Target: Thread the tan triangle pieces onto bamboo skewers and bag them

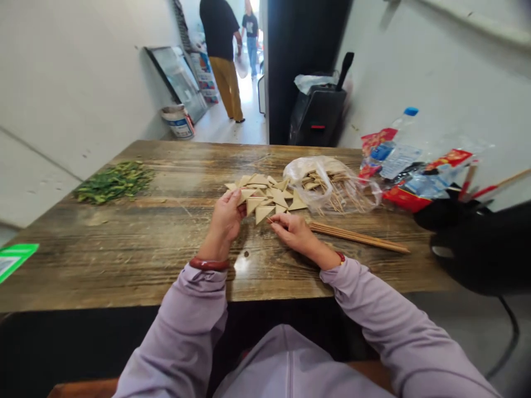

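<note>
My left hand [227, 216] is closed, thumb and fingers pinching a flat tan triangular piece [254, 204] that looks like tofu sheet. Facing it, my right hand [295, 231] pinches a thin wooden skewer [270, 220], its tip close to another tan triangle [264, 213]. I cannot tell whether the skewer has gone into that triangle. Just behind both hands lies a loose pile of the same triangles [279, 195]. A bundle of bare skewers [360, 236] rests on the table to the right of my right hand.
A clear plastic bag [352, 193] holds skewered triangles. Chopped green leaves [116, 181] lie at the left of the wooden table [166, 265]. Red packets [409, 196], a blue-capped bottle [410, 112] and a black container [485, 246] crowd the right. A person [224, 55] stands beyond the table.
</note>
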`<state>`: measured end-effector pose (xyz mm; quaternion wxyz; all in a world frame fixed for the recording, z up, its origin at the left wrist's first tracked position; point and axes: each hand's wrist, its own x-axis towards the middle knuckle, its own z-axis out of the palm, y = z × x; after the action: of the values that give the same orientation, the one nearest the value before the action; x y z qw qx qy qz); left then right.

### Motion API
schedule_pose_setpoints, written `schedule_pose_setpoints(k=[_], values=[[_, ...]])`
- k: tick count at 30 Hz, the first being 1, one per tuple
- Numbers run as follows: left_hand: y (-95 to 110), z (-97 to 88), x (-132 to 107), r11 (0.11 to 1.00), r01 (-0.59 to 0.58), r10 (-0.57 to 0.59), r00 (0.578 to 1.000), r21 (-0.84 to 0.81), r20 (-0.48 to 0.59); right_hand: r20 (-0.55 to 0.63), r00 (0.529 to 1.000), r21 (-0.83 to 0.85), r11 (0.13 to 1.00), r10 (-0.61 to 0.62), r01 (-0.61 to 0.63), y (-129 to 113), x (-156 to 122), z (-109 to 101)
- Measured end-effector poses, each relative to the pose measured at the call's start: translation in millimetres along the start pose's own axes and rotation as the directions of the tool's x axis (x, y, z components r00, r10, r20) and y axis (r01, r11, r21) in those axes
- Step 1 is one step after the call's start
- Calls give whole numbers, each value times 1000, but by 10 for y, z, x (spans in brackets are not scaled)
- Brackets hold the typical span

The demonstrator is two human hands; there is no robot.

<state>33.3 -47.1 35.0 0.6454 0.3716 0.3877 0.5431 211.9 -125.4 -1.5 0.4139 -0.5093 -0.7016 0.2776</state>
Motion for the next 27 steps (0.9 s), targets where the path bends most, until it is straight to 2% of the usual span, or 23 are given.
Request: schedule_pose_setpoints(k=[3,9,13,17,19,22,24,26,27], values=[[41,-7,-1,1000,-13,13,999,-5,53,-81,996,-6,1000,-28,28,-29,18,-39],[68,-38,-2,999,-10,10,1000,41,10,-287,958,82,996,6,18,-298,-127,-215],[-1,-7,-5,977,-133,132,991,165,12,-381,918,140,988,111,-62,-493,-381,-568],[-69,162,-40,892,-299,294,954,339,68,-454,874,130,984,171,-125,-435,-586,-1054],[-90,326,-72,795,-402,357,916,454,184,-489,845,151,975,215,-161,-328,-635,-1267],[-128,650,-132,535,-611,439,791,583,426,-521,816,200,965,252,-171,-168,-656,-1493],[-174,879,-173,384,-692,431,720,612,545,-535,800,223,958,272,-177,-106,-653,-1584],[-235,1082,-204,270,-720,358,692,640,627,-531,792,247,949,302,-196,-85,-656,-1644],[-267,1167,-213,221,-717,339,693,662,637,-526,789,257,944,316,-207,-84,-660,-1665]])
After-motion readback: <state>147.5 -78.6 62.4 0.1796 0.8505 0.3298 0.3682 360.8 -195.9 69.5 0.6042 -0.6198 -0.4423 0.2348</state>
